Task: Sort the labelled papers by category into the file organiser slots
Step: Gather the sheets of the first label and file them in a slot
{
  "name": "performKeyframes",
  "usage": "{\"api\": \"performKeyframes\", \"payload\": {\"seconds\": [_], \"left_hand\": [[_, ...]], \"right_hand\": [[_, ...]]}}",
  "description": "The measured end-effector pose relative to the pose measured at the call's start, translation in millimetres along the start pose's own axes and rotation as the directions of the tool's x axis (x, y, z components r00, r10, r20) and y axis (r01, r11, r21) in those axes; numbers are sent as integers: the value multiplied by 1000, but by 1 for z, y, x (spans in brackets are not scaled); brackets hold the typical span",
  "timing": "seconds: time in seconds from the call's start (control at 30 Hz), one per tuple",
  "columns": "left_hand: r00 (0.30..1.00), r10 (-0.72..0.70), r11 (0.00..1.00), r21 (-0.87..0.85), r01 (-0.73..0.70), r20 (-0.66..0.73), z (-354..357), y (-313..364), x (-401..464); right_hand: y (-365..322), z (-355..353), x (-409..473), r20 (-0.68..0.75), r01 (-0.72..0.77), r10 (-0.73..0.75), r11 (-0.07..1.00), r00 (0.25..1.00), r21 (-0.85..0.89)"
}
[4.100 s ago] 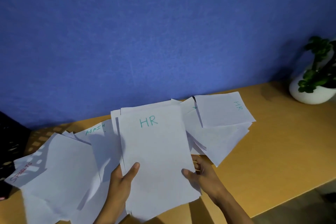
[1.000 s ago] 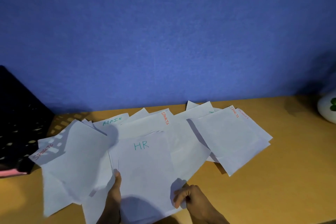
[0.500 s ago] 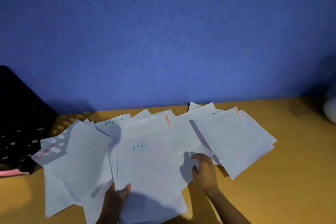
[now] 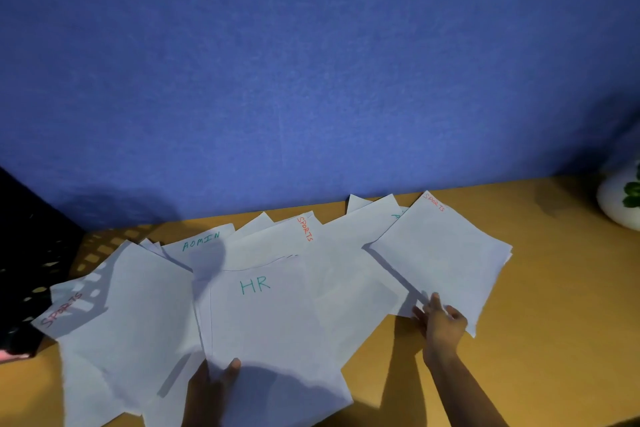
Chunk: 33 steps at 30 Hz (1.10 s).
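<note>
The counter (image 4: 554, 340) carries a loose fan of papers (image 4: 131, 315) marked SPORTS, ADMIN and HR, overlapping every which way, so any pull on one sheet may drag its neighbours and muddle the categories. The black file organiser (image 4: 31, 253) stands at the far left edge, half out of sight; I cannot see its slots, so a sheet could easily go into the wrong one. My left hand (image 4: 214, 388) grips the near edge of the HR stack (image 4: 270, 329), thumb on top, fingers underneath and hidden; held at one edge only, the pile could sag and spill. My right hand (image 4: 441, 322) rests with fingers spread on the near corner of the SPORTS pile (image 4: 446, 260) at the right, holding nothing yet. Thin sheets cling, so I might lift two, one wrongly labelled.
</note>
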<state>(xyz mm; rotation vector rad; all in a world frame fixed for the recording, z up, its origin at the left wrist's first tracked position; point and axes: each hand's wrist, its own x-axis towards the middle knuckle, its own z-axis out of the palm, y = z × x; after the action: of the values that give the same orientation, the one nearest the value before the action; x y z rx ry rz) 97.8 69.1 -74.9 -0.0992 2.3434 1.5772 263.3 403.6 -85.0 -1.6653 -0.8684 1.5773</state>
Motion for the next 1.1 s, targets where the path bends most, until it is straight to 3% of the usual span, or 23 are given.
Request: {"api": "performKeyframes", "payload": {"seconds": [0.07,0.27,0.47,0.63,0.77,0.87,0.93,1.0,1.1], "left_hand": [[1000,-18,999,28,17,5,-1,-5,2],[999,-45,993,106,48,-27,1,-11,6],[999,25,994,106,-21,-38,-2,-6,1],[999,35,994,107,-35,-1,0,-11,-2],[999,-34,989,145,31,16,-1,-13,0],[997,-49,993,108,43,57,-5,-15,-4],[994,-53,996,71,46,92,-7,-10,-10],[992,-28,999,25,25,123,-11,-3,-17],[977,-19,998,-60,32,213,-14,9,-28]], "right_hand": [[-2,-5,7,-84,-45,52,995,995,85],[-10,-21,31,-300,19,-39,997,953,-70],[-32,-51,39,-189,316,-344,935,920,-162],[-38,-86,60,-112,183,-230,927,967,-327],[-32,-110,66,-170,44,-109,936,979,-348],[-31,-110,56,-228,9,-125,891,966,-453],[-31,-102,42,-299,20,-229,823,926,-568],[-26,-86,22,-310,124,-410,750,858,-650],[-16,-59,-15,-124,427,-651,616,749,-662]]}}
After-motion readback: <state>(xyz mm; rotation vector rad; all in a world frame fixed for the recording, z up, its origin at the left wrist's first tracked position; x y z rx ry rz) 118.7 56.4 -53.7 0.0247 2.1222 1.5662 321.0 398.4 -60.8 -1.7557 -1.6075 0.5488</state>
